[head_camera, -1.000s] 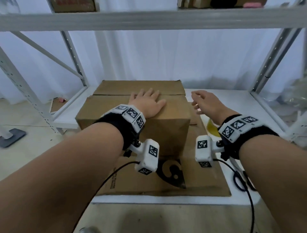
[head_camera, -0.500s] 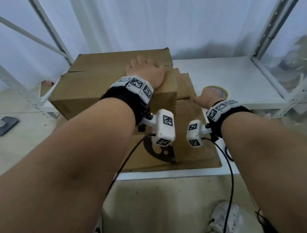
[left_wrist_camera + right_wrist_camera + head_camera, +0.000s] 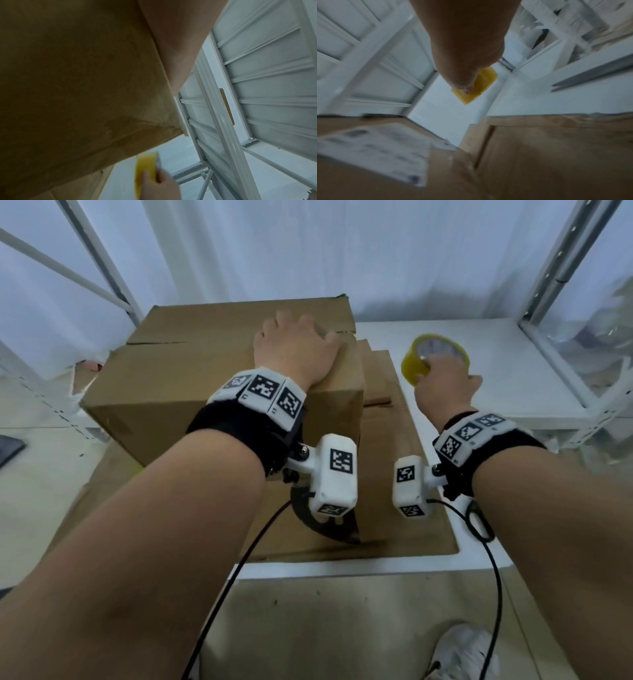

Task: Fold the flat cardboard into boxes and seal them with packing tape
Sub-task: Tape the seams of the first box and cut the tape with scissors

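Observation:
A folded brown cardboard box (image 3: 191, 378) stands on the white shelf (image 3: 496, 364), its top flaps closed. My left hand (image 3: 298, 350) lies flat on the right part of the top, pressing the flaps down near their seam. My right hand (image 3: 442, 385) grips a yellow roll of packing tape (image 3: 432, 354) to the right of the box, thumb on its outer side. The left wrist view shows the box side (image 3: 77, 88) and the tape roll (image 3: 145, 171) held by the right hand. In the blurred right wrist view the tape roll (image 3: 479, 85) sits under my thumb.
Flat cardboard sheets (image 3: 394, 474) lie under and to the right of the box. Black scissors (image 3: 479, 522) rest near the shelf's front right edge. White rack uprights (image 3: 555, 261) rise at both sides. A white shoe (image 3: 459, 652) stands on the floor below.
My right hand has gone from hovering open beside the box down to the tape roll and now grips it. The left hand has stayed pressed on the box top.

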`<state>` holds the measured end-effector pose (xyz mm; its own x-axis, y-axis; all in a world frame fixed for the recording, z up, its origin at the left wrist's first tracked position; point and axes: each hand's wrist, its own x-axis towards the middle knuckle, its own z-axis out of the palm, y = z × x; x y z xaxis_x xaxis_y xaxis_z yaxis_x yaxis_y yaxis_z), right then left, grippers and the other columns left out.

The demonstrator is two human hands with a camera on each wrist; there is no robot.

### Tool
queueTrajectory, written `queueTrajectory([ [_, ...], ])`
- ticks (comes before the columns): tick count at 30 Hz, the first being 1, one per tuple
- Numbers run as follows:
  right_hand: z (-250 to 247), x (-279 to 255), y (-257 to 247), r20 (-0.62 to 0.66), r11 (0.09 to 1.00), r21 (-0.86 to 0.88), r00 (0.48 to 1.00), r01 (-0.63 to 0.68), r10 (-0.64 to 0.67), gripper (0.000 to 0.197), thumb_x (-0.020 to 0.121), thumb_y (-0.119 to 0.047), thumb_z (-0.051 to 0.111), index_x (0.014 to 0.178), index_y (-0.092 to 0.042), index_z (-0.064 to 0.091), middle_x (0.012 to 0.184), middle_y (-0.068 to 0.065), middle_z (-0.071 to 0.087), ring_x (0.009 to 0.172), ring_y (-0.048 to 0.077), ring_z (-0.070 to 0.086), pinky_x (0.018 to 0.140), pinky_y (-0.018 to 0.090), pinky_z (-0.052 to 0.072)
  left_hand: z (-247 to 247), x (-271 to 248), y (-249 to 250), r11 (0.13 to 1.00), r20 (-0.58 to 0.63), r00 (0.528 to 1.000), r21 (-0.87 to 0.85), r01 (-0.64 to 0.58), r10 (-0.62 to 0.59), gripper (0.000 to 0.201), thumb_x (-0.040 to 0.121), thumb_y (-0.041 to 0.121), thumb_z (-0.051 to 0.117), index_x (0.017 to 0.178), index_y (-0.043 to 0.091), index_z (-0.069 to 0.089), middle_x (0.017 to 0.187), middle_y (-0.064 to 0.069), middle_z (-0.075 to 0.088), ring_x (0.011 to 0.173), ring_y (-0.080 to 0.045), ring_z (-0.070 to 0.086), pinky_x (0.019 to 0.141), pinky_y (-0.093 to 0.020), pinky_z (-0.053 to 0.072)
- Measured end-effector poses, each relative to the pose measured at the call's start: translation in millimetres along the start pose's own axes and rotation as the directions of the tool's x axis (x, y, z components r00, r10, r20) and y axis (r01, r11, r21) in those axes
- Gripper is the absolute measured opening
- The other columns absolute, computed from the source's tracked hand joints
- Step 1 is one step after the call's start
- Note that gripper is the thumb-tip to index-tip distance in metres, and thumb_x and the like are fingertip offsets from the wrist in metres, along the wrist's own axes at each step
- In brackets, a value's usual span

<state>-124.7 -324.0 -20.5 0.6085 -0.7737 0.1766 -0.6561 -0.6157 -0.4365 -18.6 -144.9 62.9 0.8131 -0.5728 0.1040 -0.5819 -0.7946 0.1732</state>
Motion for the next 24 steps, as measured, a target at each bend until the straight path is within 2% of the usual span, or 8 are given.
queueTrajectory([
  [3, -27, -4, -37, -0.100, 0.975, 0.172, 0.987, 0.139, -0.123, 0.038, 0.095, -0.011, 0.050, 0.133, -0.018, 0.052, 0.143, 0.008, 0.045, 0.132, 0.030, 0.039, 0.100, 0.045, 0.033, -8, -1, 0, 1.000, 0.062, 0.998, 0.014, -0.002, 0.002, 0.060, 0.097, 0.053, 0.028, 0.143, 0.016, 0.037, 0.147, -0.017, 0.030, 0.135, -0.035, 0.027, 0.109, -0.046, 0.022],
  [6, -48, -13, -72, -0.199, 0.910, 0.313, 0.956, 0.272, -0.217, 0.012, 0.093, -0.007, 0.048, 0.095, -0.014, 0.058, 0.102, 0.009, 0.055, 0.106, 0.031, 0.052, 0.086, 0.040, 0.040, -20, -2, -15, 0.997, 0.142, 0.989, 0.046, -0.059, 0.052, 0.060, 0.097, 0.057, 0.025, 0.146, 0.024, 0.034, 0.152, -0.013, 0.025, 0.140, -0.032, 0.023, 0.112, -0.049, 0.015],
  [9, -65, -28, -107, -0.199, 0.859, 0.336, 0.921, 0.385, -0.335, 0.015, 0.094, -0.010, 0.051, 0.105, -0.013, 0.061, 0.106, 0.009, 0.058, 0.107, 0.028, 0.051, 0.084, 0.033, 0.039, -33, -4, -47, 0.990, 0.175, 0.975, 0.020, -0.141, 0.135, 0.056, 0.097, 0.060, 0.024, 0.148, 0.037, 0.029, 0.158, 0.000, 0.021, 0.145, -0.026, 0.017, 0.115, -0.056, 0.002],
  [11, -70, -39, -127, -0.174, 0.833, 0.308, 0.888, 0.460, -0.426, 0.022, 0.094, -0.015, 0.053, 0.114, -0.009, 0.062, 0.112, 0.011, 0.059, 0.107, 0.025, 0.049, 0.081, 0.026, 0.032, -38, -7, -66, 0.988, 0.186, 0.970, -0.017, -0.155, 0.155, 0.054, 0.097, 0.059, 0.030, 0.146, 0.037, 0.031, 0.158, 0.004, 0.024, 0.144, -0.025, 0.021, 0.116, -0.055, 0.007],
  [14, -66, -59, -156, -0.116, 0.795, 0.311, 0.850, 0.522, -0.513, 0.018, 0.091, -0.021, 0.056, 0.100, -0.007, 0.064, 0.096, 0.009, 0.060, 0.094, 0.024, 0.048, 0.074, 0.026, 0.030, -48, -19, -94, 0.967, 0.096, 0.988, -0.236, -0.098, 0.124, 0.048, 0.099, 0.045, 0.042, 0.141, 0.021, 0.044, 0.145, -0.007, 0.046, 0.133, -0.027, 0.040, 0.112, -0.040, 0.027],
  [18, -61, -75, -184, -0.086, 0.805, 0.310, 0.858, 0.506, -0.506, 0.032, 0.082, -0.038, 0.064, 0.063, -0.017, 0.050, 0.066, -0.002, 0.049, 0.073, 0.021, 0.046, 0.067, 0.034, 0.034, -65, -44, -117, 0.771, -0.022, 0.997, -0.633, -0.072, 0.076, 0.046, 0.104, 0.036, 0.033, 0.143, 0.013, 0.039, 0.144, -0.006, 0.046, 0.131, -0.019, 0.041, 0.098, -0.019, 0.027],
  [22, -61, -81, -191, -0.155, 0.785, 0.411, 0.884, 0.463, -0.441, 0.044, 0.081, -0.054, 0.066, 0.069, -0.013, 0.055, 0.072, -0.006, 0.046, 0.079, 0.018, 0.044, 0.071, 0.031, 0.036, -77, -58, -125, 0.628, -0.050, 0.986, -0.765, -0.139, 0.158, 0.050, 0.103, 0.045, 0.029, 0.149, 0.025, 0.029, 0.151, 0.003, 0.035, 0.134, -0.008, 0.032, 0.102, -0.019, 0.023],
  [24, -66, -84, -192, -0.158, 0.736, 0.531, 0.903, 0.419, -0.400, 0.040, 0.077, -0.061, 0.065, 0.072, -0.023, 0.055, 0.080, -0.010, 0.047, 0.083, 0.016, 0.048, 0.074, 0.029, 0.039, -82, -60, -124, 0.550, -0.039, 0.984, -0.825, -0.129, 0.174, 0.050, 0.102, 0.047, 0.032, 0.148, 0.030, 0.030, 0.148, 0.004, 0.037, 0.132, -0.007, 0.035, 0.105, -0.021, 0.027],
])
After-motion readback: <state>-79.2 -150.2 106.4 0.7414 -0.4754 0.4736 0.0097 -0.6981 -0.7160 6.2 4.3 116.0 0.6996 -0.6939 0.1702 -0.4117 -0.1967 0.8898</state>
